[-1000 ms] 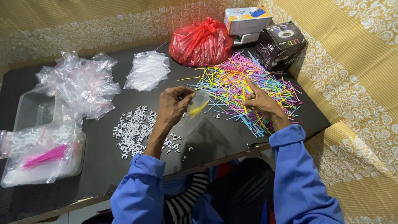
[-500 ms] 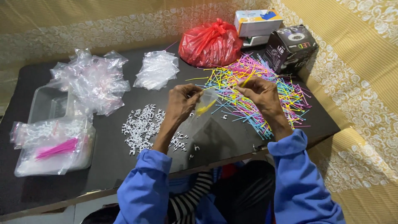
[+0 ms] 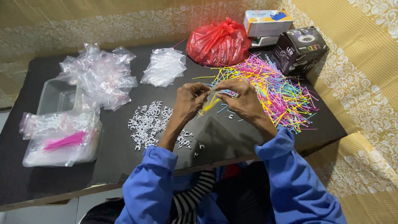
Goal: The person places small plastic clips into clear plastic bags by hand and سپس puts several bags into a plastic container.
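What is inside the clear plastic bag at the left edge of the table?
The clear plastic bag holds a bundle of pink sticks and small white clips. What lies beneath them cannot be seen.

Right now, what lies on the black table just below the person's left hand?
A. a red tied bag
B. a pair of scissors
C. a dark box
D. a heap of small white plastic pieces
D: the heap of small white plastic pieces lies on the black table under and beside the left hand; the red bag and the dark box sit at the far edge.
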